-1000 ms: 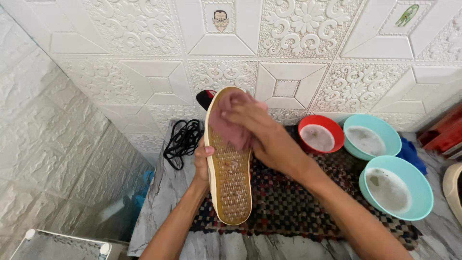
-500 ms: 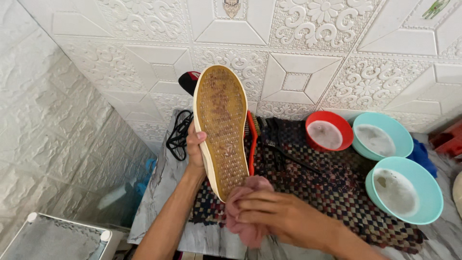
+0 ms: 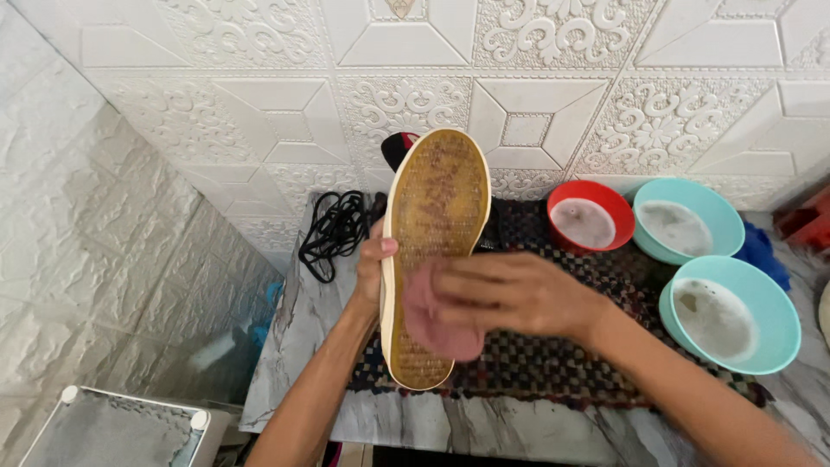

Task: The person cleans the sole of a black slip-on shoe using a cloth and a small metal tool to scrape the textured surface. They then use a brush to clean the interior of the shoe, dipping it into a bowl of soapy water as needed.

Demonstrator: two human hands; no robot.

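White embossed wall tiles behind, marble-look counter with a dark woven mat on it. Left hand is wrapped around the edge of a shoe, holding it sole-up over the mat. Right hand has a pinkish cloth clamped under its fingers, pressed flat on the sole's near half. Black laces lie far left. A red bowl and two teal bowls of cloudy water sit right.
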